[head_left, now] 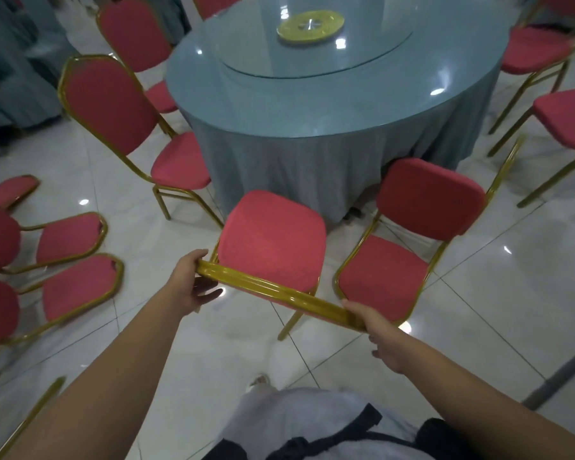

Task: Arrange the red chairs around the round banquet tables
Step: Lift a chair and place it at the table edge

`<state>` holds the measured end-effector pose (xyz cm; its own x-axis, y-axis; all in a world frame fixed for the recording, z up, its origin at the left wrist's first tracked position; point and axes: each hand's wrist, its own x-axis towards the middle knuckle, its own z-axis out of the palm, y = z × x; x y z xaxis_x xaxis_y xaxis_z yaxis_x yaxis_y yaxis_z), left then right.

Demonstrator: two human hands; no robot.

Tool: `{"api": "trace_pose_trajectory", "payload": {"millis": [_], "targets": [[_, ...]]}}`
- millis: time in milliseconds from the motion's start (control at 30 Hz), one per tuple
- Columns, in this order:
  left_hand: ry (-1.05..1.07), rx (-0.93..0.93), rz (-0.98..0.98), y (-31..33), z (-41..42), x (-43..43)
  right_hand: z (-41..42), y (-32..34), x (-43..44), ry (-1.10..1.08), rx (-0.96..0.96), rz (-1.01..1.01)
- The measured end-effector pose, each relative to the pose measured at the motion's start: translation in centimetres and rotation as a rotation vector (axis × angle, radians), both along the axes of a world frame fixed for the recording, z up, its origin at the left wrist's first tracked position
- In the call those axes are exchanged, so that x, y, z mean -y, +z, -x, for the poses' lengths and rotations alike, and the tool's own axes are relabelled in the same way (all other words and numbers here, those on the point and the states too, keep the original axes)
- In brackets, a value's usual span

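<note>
**Both hands on the gold top rail of a red chair at the round counter**

The left hand (pixel 196 280) curls around the left end of the gold metal top rail of a red padded banquet chair (pixel 273 240), thumb over the rail and fingers underneath. The right hand (pixel 375 330) clasps the right end of the same rail. The chair sits directly in front of the person, its red seat pointing toward the round counter draped in a blue-grey cloth (pixel 329 104), close to the hanging skirt.

Just to its right stands a second red chair with a gold frame (pixel 429 200); that one is turned the other way, its back against the counter's skirt and its seat facing the person. To the left, a tall-backed red chair (pixel 110 104) faces the counter, with another one (pixel 133 31) behind it. A glass turntable with a yellow centre disc (pixel 309 26) lies on the counter. More red chairs stand at the right (pixel 568 114), and several lie grouped on the glossy white tiled floor (pixel 512 277) at far left (pixel 70 237).
</note>
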<state>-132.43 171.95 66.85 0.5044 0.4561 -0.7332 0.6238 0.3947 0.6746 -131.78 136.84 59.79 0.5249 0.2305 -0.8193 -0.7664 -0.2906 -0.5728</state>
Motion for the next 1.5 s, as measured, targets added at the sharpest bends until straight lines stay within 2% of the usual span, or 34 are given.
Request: {"api": "trace_pose_trajectory", "payload": {"millis": [167,300,400,500,567,633,700,767,933,1033,1133,1233,1333,1500], "targets": [[0.248,0.172,0.143,-0.6,0.5,-4.1,0.2,1.0,-3.5,0.120,0.096,-0.096],[0.342,0.331,0.246,-1.9,1.7,-8.4,-0.6,2.2,-7.7,0.062,0.170,-0.150],[0.299,0.191,0.102,-2.1,0.9,-12.6,-1.9,3.2,-12.0,0.073,0.227,-0.163],[0.239,-0.082,-0.234,-1.6,0.1,-17.6,-3.0,3.5,-16.6,0.168,0.246,-0.146],[0.098,-0.211,-0.439,-1.3,0.3,-20.0,-3.4,3.6,-19.4,0.213,0.270,-0.116],[-0.018,-0.255,-0.669,-0.6,0.6,-20.8,-3.6,3.9,-21.4,0.231,0.302,-0.080],[-0.203,-0.201,-0.928,0.5,0.3,-20.6,-3.6,4.3,-22.9,0.233,0.324,-0.059],[-0.452,-0.078,-1.070,1.8,-1.0,-19.2,-3.4,4.4,-23.6,0.203,0.351,-0.012],[-0.953,0.232,-1.054,2.0,-4.1,-11.5,-1.8,3.6,-22.2,0.050,0.443,0.151],[-1.195,0.320,-0.980,0.3,-5.4,-6.1,-0.3,2.8,-19.0,0.080,0.534,0.370],[-1.442,0.257,-0.934,-1.7,-5.9,-1.2,1.5,2.1,-14.3,0.131,0.487,0.617],[-1.632,0.181,-0.965,-4.0,-6.1,2.4,2.8,1.4,-9.1,0.126,0.385,0.736],[-1.732,0.156,-1.040,-6.1,-7.1,5.1,3.3,0.3,-4.5,0.098,0.318,0.784],[-1.805,-0.019,-1.017,-9.7,-9.5,10.0,2.8,-2.7,2.4,0.106,0.231,0.754]]}}
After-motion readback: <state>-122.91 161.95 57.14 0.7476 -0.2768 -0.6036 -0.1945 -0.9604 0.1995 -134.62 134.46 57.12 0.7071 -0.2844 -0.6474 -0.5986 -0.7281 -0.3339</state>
